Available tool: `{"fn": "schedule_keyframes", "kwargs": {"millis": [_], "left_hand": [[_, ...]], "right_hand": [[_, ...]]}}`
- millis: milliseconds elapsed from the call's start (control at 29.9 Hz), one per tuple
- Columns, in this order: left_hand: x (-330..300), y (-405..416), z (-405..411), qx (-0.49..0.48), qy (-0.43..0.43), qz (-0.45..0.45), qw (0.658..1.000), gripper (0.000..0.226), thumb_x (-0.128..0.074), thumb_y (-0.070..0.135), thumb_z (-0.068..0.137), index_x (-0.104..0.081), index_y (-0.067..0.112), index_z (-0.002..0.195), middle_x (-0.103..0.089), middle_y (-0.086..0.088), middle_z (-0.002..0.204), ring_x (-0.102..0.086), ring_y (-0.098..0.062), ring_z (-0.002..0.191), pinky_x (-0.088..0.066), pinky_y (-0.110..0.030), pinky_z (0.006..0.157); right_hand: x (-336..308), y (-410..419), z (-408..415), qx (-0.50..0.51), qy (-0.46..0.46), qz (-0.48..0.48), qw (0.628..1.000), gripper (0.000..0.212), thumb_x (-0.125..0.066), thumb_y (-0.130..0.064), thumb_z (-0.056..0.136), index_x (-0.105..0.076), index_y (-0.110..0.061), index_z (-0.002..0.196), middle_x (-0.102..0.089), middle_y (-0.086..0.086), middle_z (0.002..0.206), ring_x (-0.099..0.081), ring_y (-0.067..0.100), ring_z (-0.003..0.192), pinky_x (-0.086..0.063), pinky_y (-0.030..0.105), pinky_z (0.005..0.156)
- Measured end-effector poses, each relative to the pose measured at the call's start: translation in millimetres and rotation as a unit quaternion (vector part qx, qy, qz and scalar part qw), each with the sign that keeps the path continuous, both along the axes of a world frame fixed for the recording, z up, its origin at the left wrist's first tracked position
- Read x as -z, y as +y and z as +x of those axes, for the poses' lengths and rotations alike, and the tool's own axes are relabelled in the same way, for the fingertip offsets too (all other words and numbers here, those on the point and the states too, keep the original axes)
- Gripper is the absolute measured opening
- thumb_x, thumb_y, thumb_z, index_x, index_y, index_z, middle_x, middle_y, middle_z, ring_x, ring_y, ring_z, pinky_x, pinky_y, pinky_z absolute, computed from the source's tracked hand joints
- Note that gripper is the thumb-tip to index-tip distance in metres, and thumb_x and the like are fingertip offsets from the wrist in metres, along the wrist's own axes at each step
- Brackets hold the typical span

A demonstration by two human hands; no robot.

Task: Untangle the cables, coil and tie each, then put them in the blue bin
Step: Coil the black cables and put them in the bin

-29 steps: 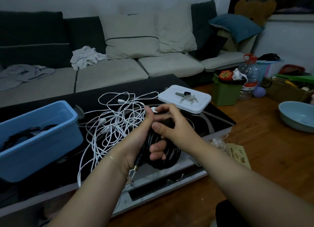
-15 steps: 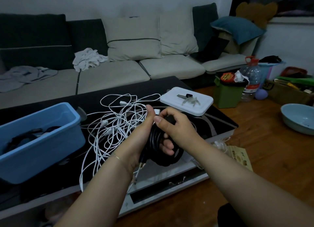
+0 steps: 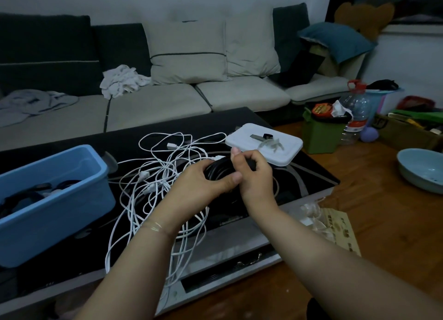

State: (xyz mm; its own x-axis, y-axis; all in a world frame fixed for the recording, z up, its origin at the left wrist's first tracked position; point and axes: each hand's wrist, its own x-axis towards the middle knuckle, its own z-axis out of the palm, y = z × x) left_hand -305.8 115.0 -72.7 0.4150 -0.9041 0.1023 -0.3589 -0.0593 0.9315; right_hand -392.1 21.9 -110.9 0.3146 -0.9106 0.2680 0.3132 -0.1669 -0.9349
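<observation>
Above the glossy black coffee table point(image 3: 294, 173), the left hand point(image 3: 203, 183) grips a coiled black rubber cable point(image 3: 219, 170), thumb pressed over its loops. The right hand point(image 3: 255, 176), at 3 o'clock of the coil, pinches it with curled fingers. Tangled white cables point(image 3: 153, 176) lie at 9 o'clock, beside the blue plastic bin point(image 3: 57, 199).

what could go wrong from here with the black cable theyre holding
The black coil, gripped by the left hand and right hand, shows no tie, so it may spring loose if released. It sits right above the white cables, which could snag it on the way to the blue bin.
</observation>
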Motion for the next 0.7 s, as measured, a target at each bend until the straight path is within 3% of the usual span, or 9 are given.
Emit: {"fn": "schedule_keyframes", "kwargs": {"millis": [67,167,301,435,535,635,702], "left_hand": [[1,-5,-4,0.005,0.078,-0.045,0.996,0.050,-0.069,0.046,0.071,-0.065,-0.002,0.085,-0.067,-0.009,0.070,-0.059,-0.014,0.062,-0.045,-0.022,0.058],[4,-14,-8,-0.012,0.126,-0.082,0.988,0.047,-0.061,0.046,0.073,-0.062,-0.001,0.073,-0.061,-0.009,0.061,-0.053,-0.012,0.053,-0.042,-0.016,0.050],[5,-25,-6,-0.051,0.179,-0.114,0.976,0.049,-0.056,0.049,0.074,-0.068,0.006,0.094,-0.058,-0.002,0.058,-0.053,-0.009,0.052,-0.043,-0.015,0.049],[10,-39,1,-0.103,0.147,-0.112,0.977,0.025,-0.062,0.036,0.088,-0.070,0.012,0.092,-0.053,0.001,0.051,-0.046,-0.008,0.045,-0.039,-0.016,0.044],[20,-51,17,-0.159,0.116,-0.087,0.977,0.019,-0.066,0.027,0.089,-0.071,0.012,0.099,-0.061,0.003,0.059,-0.052,-0.007,0.047,-0.042,-0.019,0.045],[27,-55,30,-0.182,0.078,-0.077,0.977,0.011,-0.066,0.029,0.088,-0.071,0.021,0.093,-0.062,0.012,0.061,-0.054,0.000,0.049,-0.042,-0.018,0.050],[30,-59,35,-0.181,0.066,-0.070,0.979,0.009,-0.066,0.032,0.087,-0.070,0.025,0.089,-0.060,0.016,0.056,-0.054,-0.001,0.050,-0.043,-0.018,0.053]], "right_hand": [[2,-2,4,0.012,-0.013,0.012,1.000,0.027,-0.064,-0.030,0.090,-0.054,-0.011,0.072,-0.057,0.000,0.067,-0.053,0.007,0.062,-0.045,0.020,0.062],[2,-9,9,0.025,-0.016,0.011,0.999,0.027,-0.063,-0.029,0.090,-0.055,-0.009,0.075,-0.055,0.001,0.064,-0.052,0.005,0.058,-0.044,0.016,0.059],[1,-17,18,0.024,-0.018,0.008,1.000,0.028,-0.061,-0.029,0.092,-0.054,-0.006,0.077,-0.053,-0.002,0.062,-0.050,0.004,0.056,-0.043,0.017,0.058],[10,-28,34,-0.020,-0.002,0.081,0.996,0.035,-0.059,-0.036,0.092,-0.058,-0.002,0.088,-0.061,0.004,0.072,-0.057,0.015,0.069,-0.048,0.030,0.068],[18,-40,45,-0.089,0.052,0.100,0.990,0.044,-0.054,-0.045,0.093,-0.063,-0.002,0.097,-0.070,0.006,0.088,-0.066,0.013,0.084,-0.051,0.031,0.082],[13,-62,50,-0.176,0.085,0.142,0.970,0.059,-0.038,-0.062,0.092,-0.067,-0.012,0.096,-0.072,0.008,0.099,-0.068,0.021,0.095,-0.051,0.038,0.090],[5,-99,48,-0.109,0.069,0.188,0.974,0.050,-0.035,-0.055,0.097,-0.064,-0.015,0.094,-0.069,0.005,0.098,-0.065,0.022,0.093,-0.051,0.036,0.086]]}}
